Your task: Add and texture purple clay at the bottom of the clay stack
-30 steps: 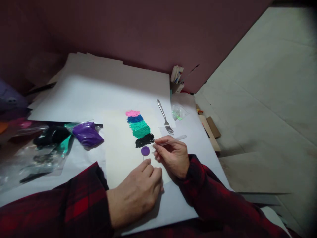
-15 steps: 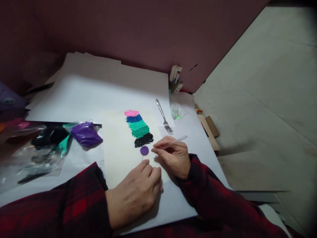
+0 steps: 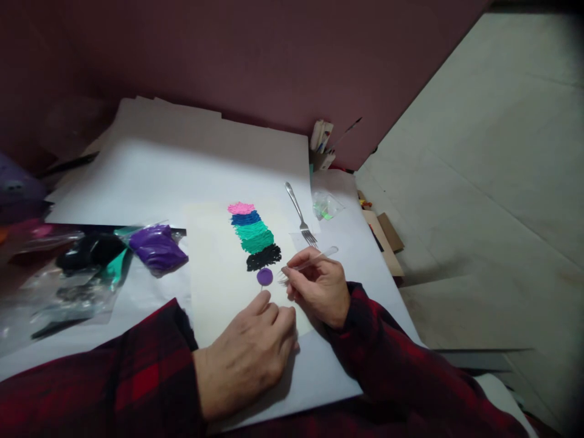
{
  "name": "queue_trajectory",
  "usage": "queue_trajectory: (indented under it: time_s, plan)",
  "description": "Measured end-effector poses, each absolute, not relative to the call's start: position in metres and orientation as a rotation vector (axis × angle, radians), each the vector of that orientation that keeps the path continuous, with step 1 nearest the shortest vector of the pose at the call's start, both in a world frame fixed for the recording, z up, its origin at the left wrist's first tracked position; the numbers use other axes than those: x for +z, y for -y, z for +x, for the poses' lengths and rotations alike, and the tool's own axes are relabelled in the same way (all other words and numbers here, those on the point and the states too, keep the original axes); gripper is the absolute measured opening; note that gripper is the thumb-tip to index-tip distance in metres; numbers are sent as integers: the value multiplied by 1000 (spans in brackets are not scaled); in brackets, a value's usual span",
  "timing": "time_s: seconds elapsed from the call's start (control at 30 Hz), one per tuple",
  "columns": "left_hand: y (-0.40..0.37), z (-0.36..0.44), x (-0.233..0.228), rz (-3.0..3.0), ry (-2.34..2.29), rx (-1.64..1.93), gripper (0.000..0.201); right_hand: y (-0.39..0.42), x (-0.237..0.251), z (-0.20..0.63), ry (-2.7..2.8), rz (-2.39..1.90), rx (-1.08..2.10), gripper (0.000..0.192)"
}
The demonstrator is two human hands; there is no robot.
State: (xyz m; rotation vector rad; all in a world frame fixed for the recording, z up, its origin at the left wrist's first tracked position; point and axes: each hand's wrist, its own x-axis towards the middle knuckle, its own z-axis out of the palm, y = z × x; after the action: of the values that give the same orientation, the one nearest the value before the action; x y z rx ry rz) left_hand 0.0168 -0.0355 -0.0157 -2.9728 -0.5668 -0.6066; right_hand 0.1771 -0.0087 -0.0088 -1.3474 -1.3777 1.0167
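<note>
My left hand [image 3: 253,350] rests closed on the cream sheet [image 3: 212,292]. Its fingertips meet a short, thin pale stick [image 3: 261,288]; the stick's lower end is hidden. At the upper end sits a flat purple clay disc [image 3: 264,277]. A clear plastic fork [image 3: 319,257] is pinched in my right hand [image 3: 319,286], its tines just right of the disc, apart from it. Above the disc runs a textured clay strip in bands: black [image 3: 263,258], green [image 3: 255,237], blue [image 3: 246,218] and pink [image 3: 241,208].
A metal fork [image 3: 300,213] lies right of the strip, near a small clear bag [image 3: 326,205]. Bagged purple clay [image 3: 159,247] and bagged black clay [image 3: 91,252] are on the left. Large white sheets [image 3: 205,158] reach toward the wall, with a brush [image 3: 349,131] standing at the back.
The plastic fork has turned slightly in my right hand and its tines now show beside the purple disc. My left hand stays nearly where it was.
</note>
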Motion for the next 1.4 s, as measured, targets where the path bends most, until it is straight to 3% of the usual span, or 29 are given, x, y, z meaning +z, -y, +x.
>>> queue_trajectory:
  time_s: [0.17,0.37,0.8,1.4]
  plan:
    - [35,18,-20,-2975,567,-595,20,11,-4,177,1388,-1330,1033,12]
    - [34,18,-19,-2992,560,-603,19,9,-7,182,1650,-1280,725,6]
    - [35,17,-20,-2965,559,-609,20,8,-10,179,1628,-1356,884,13]
    - [36,15,-21,-2890,645,-648,21,5,-11,176,1688,-1398,817,13]
